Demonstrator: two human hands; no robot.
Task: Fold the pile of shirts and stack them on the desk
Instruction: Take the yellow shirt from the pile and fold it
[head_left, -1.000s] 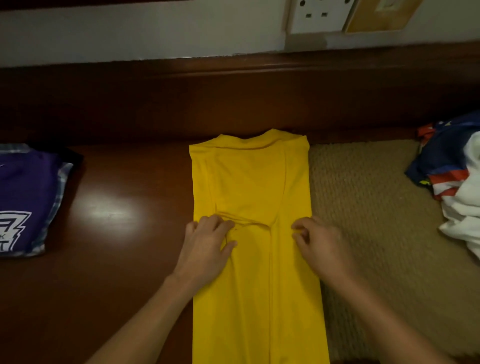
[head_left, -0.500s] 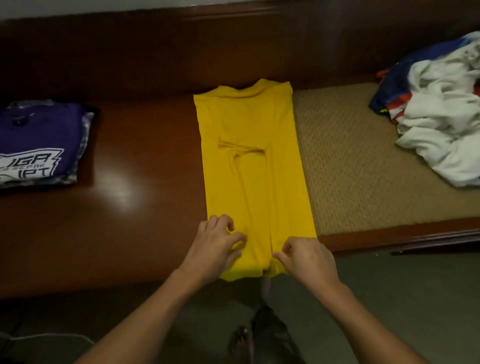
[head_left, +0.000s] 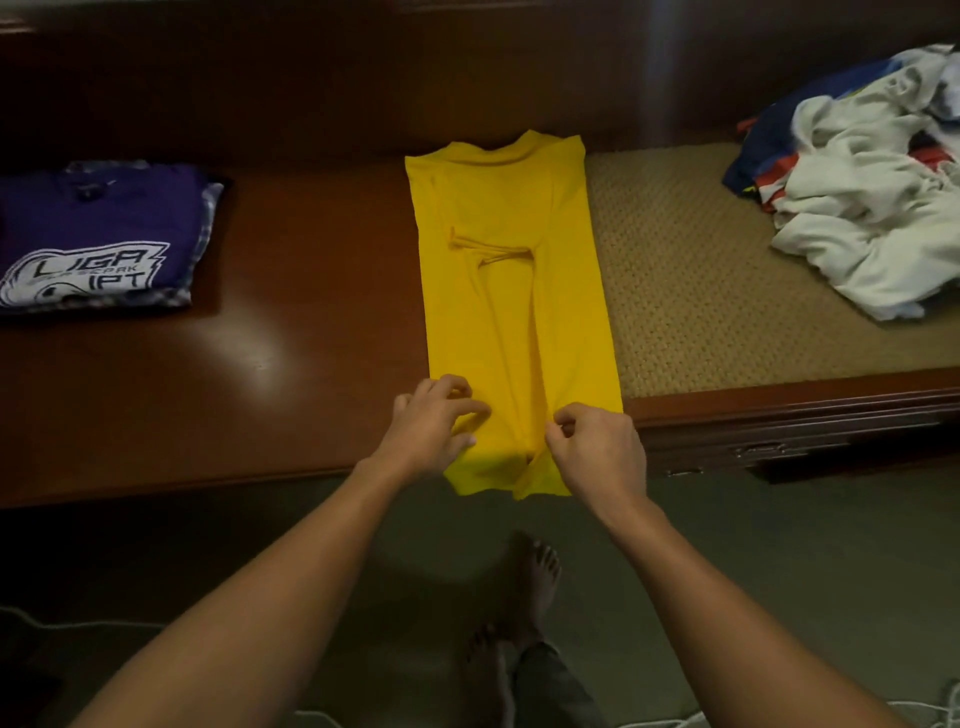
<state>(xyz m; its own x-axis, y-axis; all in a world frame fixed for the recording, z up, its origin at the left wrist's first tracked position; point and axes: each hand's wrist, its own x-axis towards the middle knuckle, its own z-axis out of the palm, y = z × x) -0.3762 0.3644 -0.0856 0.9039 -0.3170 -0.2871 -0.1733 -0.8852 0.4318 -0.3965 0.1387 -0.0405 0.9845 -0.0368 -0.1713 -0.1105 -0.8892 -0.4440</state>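
A yellow shirt (head_left: 511, 312) lies lengthwise on the dark wooden desk (head_left: 291, 364), its sides folded in to a long narrow strip, collar at the far end. Its bottom hem hangs over the desk's near edge. My left hand (head_left: 434, 426) pinches the strip's near left part. My right hand (head_left: 597, 449) pinches the near right part. A stack of folded shirts (head_left: 98, 239) with a purple printed one on top sits at the far left. A pile of unfolded shirts (head_left: 872, 192), white, navy and red, lies at the far right.
A woven tan mat (head_left: 696, 291) covers the desk's right part, under the shirt's right edge and the pile. A dark wooden back panel (head_left: 363, 88) rises behind the desk. My bare feet (head_left: 524, 613) stand on the floor below, with white cords near them.
My hands slid from the shirt's middle down to its bottom end near the desk edge and now pinch it there. The view tilted down, showing the floor and my feet.
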